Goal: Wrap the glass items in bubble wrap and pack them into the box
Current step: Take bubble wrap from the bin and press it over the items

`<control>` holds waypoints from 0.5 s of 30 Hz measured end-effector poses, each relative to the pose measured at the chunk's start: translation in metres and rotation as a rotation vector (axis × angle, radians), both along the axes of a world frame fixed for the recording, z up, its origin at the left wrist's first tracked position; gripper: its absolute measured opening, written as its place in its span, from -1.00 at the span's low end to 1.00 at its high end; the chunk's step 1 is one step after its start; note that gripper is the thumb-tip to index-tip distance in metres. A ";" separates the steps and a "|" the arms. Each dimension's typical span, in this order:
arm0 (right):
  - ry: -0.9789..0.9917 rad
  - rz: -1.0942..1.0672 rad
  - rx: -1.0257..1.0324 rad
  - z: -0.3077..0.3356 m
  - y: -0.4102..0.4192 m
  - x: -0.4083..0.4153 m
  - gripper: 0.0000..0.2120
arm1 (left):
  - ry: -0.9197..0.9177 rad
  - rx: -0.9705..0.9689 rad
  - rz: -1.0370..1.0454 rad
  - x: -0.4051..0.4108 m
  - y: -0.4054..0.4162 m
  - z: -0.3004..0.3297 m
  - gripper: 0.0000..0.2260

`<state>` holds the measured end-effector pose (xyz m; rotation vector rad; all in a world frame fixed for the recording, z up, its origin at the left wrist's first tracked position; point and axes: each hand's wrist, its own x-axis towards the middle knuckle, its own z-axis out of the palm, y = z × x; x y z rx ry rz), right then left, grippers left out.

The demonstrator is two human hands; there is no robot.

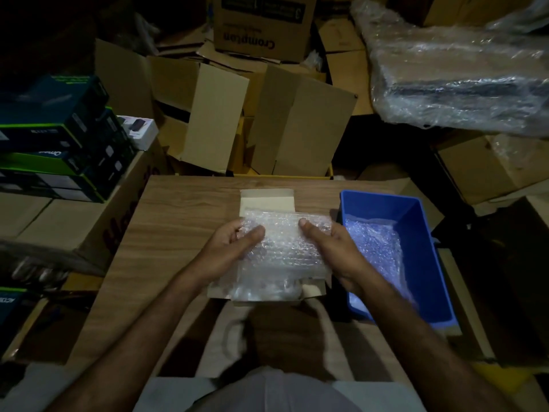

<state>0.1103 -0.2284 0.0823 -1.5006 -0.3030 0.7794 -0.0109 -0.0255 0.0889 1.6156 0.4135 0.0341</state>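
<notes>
While both hands, left hand [237,245] and right hand [329,248], clamped one bubble-wrapped bundle [282,251] over one box [267,200] mid-table [178,218], I logged one blue bin [416,221] at its right edge, cartons [297,120] beyond.

Both hands hold the bubble-wrapped bundle [282,248], the left hand [234,248] at its left end and the right hand [329,251] at its right. Under the grip an open box [267,200] lies on the bench [178,218]. Right of the grip stands a tray [416,221] with bubble wrap [374,248] inside. Beyond the grip, behind the bench, cartons [267,114] are heaped.
</notes>
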 end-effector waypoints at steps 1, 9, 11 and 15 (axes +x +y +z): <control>0.017 -0.042 -0.006 -0.006 0.003 -0.004 -0.59 | 0.001 -0.032 0.025 0.002 -0.003 -0.006 -0.68; -0.031 -0.027 0.046 -0.035 -0.010 -0.027 -0.27 | 0.065 -0.021 0.422 0.006 -0.014 -0.042 -0.58; -0.127 -0.007 0.042 -0.035 -0.012 -0.025 -0.18 | 0.046 -0.077 0.353 0.003 -0.016 -0.040 -0.50; -0.227 0.041 -0.005 -0.042 -0.014 -0.016 -0.38 | 0.033 -0.163 0.034 -0.010 -0.007 -0.028 -0.53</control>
